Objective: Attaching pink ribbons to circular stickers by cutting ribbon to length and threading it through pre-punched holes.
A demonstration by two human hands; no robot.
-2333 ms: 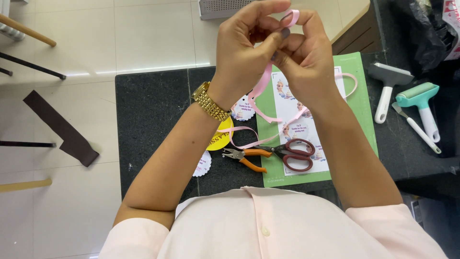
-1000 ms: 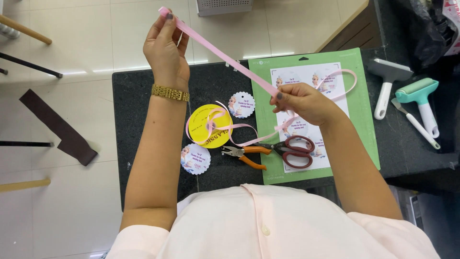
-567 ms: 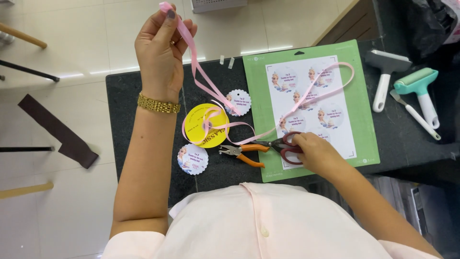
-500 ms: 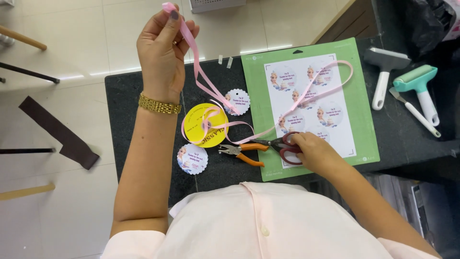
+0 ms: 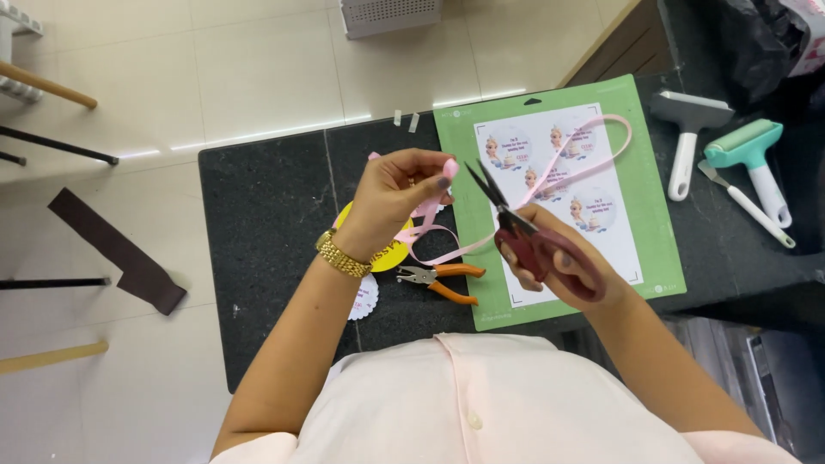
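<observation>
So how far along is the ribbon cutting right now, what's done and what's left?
Done: the left hand has pinched up the pink ribbon, and the right hand has the scissors. In hand: the blades are open and pointed at the pinched end of the ribbon. Left: the cut itself, since the ribbon looks uncut, looping across the green mat. The orange-handled punch lies untouched.

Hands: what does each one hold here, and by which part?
The left hand pinches the pink ribbon near its end; the right hand holds the dark red scissors by the handle loops, blades open.
</observation>
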